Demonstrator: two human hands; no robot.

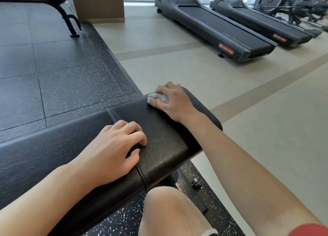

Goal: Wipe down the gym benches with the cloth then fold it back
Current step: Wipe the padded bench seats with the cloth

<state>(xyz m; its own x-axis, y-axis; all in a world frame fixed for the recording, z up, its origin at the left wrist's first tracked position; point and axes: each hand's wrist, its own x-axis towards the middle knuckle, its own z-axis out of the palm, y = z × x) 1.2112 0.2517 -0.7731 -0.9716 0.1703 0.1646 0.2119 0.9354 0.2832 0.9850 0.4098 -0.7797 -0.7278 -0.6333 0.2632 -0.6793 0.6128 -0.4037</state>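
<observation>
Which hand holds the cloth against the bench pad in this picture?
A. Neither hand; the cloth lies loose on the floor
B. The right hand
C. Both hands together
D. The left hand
B. The right hand curls round the bunched cloth and presses it on the far end of the bench pad, while the left hand rests on the pad with no cloth in it.

Bunched pale cloth [158,98] atop black bench [159,138]

Bare forearms, a red sleeve [308,230] edge at the right arm, bare knee [170,211], white hem [210,233] below.
</observation>
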